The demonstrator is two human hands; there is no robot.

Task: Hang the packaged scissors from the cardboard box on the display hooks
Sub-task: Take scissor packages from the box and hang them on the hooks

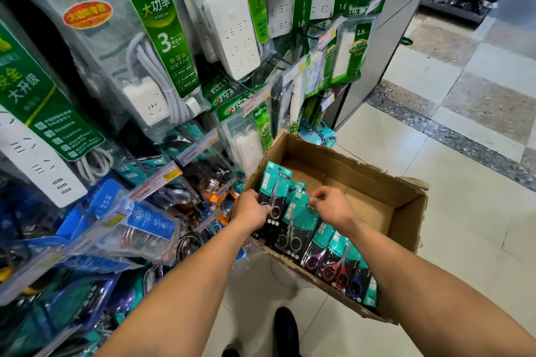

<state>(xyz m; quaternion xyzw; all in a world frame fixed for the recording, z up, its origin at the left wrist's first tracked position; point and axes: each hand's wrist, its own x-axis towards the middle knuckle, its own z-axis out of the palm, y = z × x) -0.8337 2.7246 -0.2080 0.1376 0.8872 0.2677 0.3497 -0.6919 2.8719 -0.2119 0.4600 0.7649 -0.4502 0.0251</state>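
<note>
An open cardboard box point(406, 200) stands on the floor beside the display rack. Several teal-and-black packs of scissors point(333, 258) lie along its near side. My left hand point(251, 209) grips the lower part of one upright pack of scissors point(275, 182) at the box's left wall. My right hand point(330, 206) pinches the top edge of a neighbouring teal pack point(298, 209). Display hooks point(278, 59) jut out of the rack above, mostly hidden by hanging goods.
The rack on the left is crowded with green-packaged power strips point(232, 32), blue packs point(150, 223) and other hanging tools down low. The far half of the box shows bare cardboard. Tiled floor point(435, 130) spreads to the right. My shoe point(285, 330) is below the box.
</note>
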